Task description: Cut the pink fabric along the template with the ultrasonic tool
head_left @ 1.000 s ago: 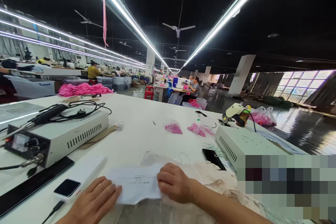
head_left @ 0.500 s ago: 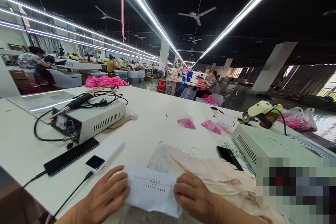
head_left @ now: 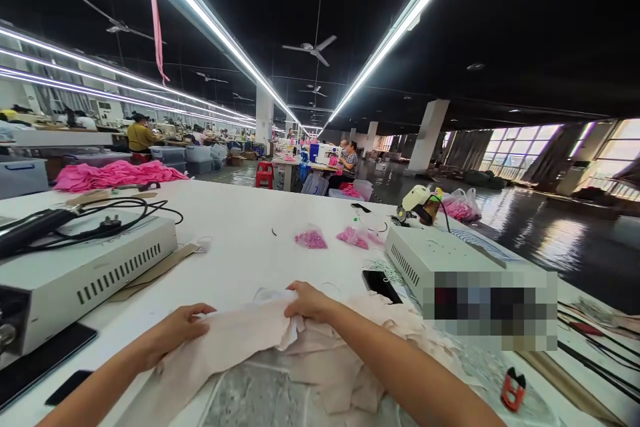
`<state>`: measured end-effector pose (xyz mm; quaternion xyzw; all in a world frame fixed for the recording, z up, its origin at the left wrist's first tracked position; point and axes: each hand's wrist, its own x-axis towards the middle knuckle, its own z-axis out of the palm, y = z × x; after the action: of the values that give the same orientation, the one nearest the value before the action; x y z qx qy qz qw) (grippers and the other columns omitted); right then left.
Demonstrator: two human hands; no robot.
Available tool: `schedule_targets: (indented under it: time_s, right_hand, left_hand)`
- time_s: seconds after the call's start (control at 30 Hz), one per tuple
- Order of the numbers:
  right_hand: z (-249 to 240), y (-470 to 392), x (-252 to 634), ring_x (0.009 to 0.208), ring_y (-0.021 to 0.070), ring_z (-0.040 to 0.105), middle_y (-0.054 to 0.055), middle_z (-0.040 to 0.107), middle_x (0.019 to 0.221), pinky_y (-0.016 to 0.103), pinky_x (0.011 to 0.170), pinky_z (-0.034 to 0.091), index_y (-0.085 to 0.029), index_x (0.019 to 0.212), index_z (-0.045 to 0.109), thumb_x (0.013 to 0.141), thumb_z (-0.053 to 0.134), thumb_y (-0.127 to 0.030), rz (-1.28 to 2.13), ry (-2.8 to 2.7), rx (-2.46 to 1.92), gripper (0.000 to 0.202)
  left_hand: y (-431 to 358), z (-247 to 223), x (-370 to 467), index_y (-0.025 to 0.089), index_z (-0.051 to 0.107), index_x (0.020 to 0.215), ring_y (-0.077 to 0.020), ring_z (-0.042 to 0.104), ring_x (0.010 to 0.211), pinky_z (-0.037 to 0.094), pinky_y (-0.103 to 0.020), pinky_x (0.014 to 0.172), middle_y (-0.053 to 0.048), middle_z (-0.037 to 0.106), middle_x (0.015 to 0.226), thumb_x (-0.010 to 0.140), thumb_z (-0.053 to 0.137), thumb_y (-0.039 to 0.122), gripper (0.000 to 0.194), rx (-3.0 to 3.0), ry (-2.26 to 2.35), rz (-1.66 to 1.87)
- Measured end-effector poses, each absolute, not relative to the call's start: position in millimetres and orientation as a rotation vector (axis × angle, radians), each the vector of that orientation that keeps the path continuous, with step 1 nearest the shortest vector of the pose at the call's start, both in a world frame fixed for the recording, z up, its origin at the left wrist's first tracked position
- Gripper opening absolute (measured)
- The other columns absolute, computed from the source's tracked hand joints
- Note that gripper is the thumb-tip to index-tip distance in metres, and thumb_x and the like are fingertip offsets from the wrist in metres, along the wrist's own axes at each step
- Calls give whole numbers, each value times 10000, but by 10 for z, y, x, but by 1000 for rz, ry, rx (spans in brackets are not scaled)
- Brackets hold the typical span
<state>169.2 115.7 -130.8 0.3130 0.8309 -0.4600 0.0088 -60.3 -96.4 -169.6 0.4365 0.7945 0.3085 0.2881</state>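
Two bare hands at work over a pale beige cloth (head_left: 235, 340), which lies at 6 o'clock on the table (head_left: 235, 227), partly above a grey board (head_left: 260, 390). The right hand (head_left: 310, 301) pinches the cloth near its 1 o'clock corner, together with a white cloth (head_left: 291, 335) that shows beneath. The left hand (head_left: 183, 330) touches the 10 o'clock edge, thumb and fingers narrowly apart; whether they grip firmly cannot be told. At 4 o'clock from the held piece lies a heap of similar pale pieces (head_left: 350, 373); red-handled snips (head_left: 513, 392) lie farther out, also toward 4 o'clock.

Good practice, in judgement, is to keep light, even tension between the hands, to match the edges of both layers before smoothing, and to keep the right forearm from dragging the heap. Thin cloth of this kind probably creases easily.

Compared with the frame half a second earlier, where printed white cloth spans the hands, beige cloth now fills that span, the lettering is out of sight, and the snips have come into view.
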Motion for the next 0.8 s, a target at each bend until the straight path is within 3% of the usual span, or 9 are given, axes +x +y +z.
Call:
schedule_targets:
  time_s: [0.1,0.2,0.27,0.37,0.43,0.57,0.7,0.8]
  right_hand:
    - [-1280,1178,1731,886,174,628,72,609,1112,332,719,567,-166,1257,524,873,650,-219,-1357,2628,989,408]
    - [-1257,1181,1749,1029,222,602,91,578,1215,407,840,547,-173,1270,524,856,664,-206,-1274,2707,940,438]
    - [-1264,1179,1738,1076,240,586,98,569,1240,440,887,525,-177,1289,513,855,663,-213,-1231,2751,913,461]
    - [-1305,1186,1723,1123,259,572,107,566,1261,471,937,497,-174,1311,499,846,673,-225,-1188,2809,900,499]
    - [-1333,1217,1743,1153,270,565,113,570,1272,488,965,481,-169,1327,490,832,687,-223,-1166,2847,903,535]
    - [-1316,1342,1950,1153,264,581,133,538,1354,490,988,474,-170,1375,456,808,702,-209,-1140,2951,953,619]
    - [-1216,1360,2425,1052,219,640,107,650,1226,431,967,501,-147,1256,586,841,623,-216,-1116,3078,1083,423]
    - [-1216,1214,2877,1154,235,603,112,668,1216,426,1031,465,-164,1214,636,845,569,-202,-1017,3192,1230,376]
  left_hand:
    - [-931,-1719,-704,130,659,1001,-345,689,797,563,-423,680,-131,698,823,683,508,576,569,1256,2301,745]
    - [-882,-1638,-600,146,643,1145,-373,657,961,526,-512,832,-182,653,1152,813,439,573,579,1453,2437,709]
    - [-804,-1604,-406,263,569,1309,-330,573,1178,454,-494,999,-90,480,1444,913,361,571,543,1684,2380,689]
    - [-644,-1705,-94,433,485,1380,-278,331,1409,231,-497,1171,59,351,1538,958,406,532,440,2018,2158,571]
    - [-554,-1869,14,477,450,1389,-280,319,1414,236,-524,1162,71,349,1530,972,426,505,419,2150,2031,469]
    - [-464,-2162,-45,452,367,1441,-259,305,1419,285,-485,1148,51,314,1542,1017,345,489,425,2403,2087,436]
    - [-433,-2127,-214,464,348,1441,-246,358,1392,331,-429,1131,60,324,1532,1007,399,467,437,2534,1998,335]
    - [-403,-2012,-327,468,351,1437,-263,451,1328,437,-401,1061,43,373,1501,967,494,436,493,2641,1941,298]
